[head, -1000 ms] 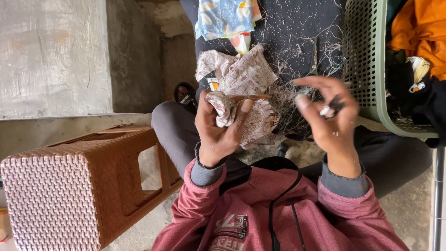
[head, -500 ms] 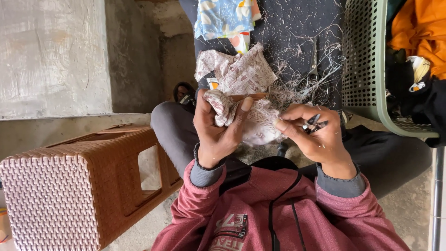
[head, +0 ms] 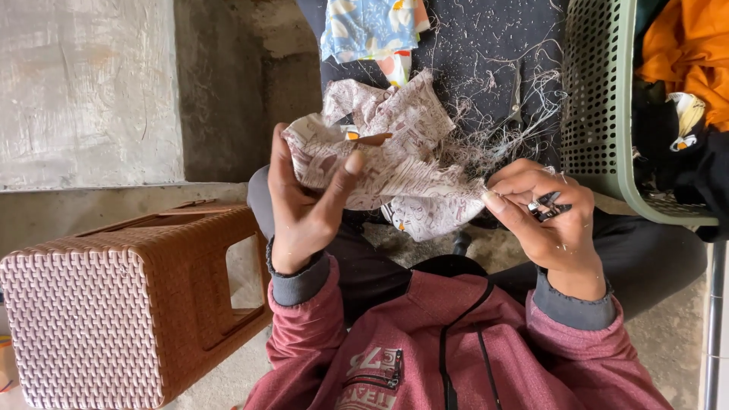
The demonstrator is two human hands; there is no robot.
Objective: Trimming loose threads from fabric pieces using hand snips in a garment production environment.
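Beige printed cloth [head: 395, 152], crumpled, sits clamped in the left hand [head: 304, 205]: thumb pressed over the top edge, fingers curled behind it. Fabric spills rightward from that grip to touch the right hand [head: 543, 220], which pinches its far corner between thumb and forefinger. Same hand is also closed round small dark thread snips [head: 550, 206], blades poking out just past the knuckles. Loose pale threads [head: 501, 129] tangle just beyond the right-hand grip, scattered over a dark cloth [head: 486, 45]. Farther out from the left-hand grip, a blue patterned piece [head: 368, 26] lies on that dark cloth. Green perforated basket [head: 600, 99] stands just outside the right hand, holding orange fabric [head: 683, 53]. Brown woven stool [head: 121, 304], tipped on its side, lies well outside the left wrist.
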